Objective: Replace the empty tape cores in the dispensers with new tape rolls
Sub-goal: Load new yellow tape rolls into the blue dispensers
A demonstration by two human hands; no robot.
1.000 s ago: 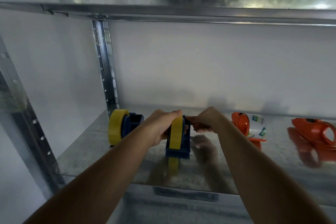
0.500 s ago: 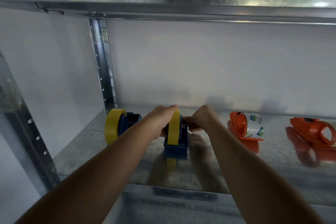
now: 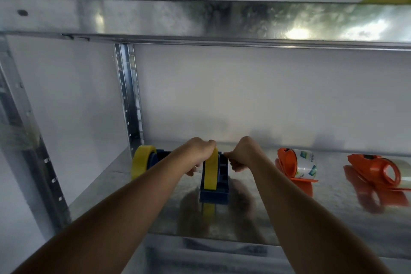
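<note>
The left hand [image 3: 199,151] covers the top of the yellow tape roll [image 3: 210,170], so its fingertips are out of sight; its fingers curl over the roll, which stands upright in the blue dispenser [image 3: 216,187] on the metal shelf [image 3: 138,202]. The right hand [image 3: 244,153], knuckles up, is curled tight beside the dispenser's far end; what it pinches cannot be made out. A second yellow roll [image 3: 142,160] sits left, half hidden by the forearm. Two orange dispensers [image 3: 293,164] [image 3: 378,170] lie right.
</note>
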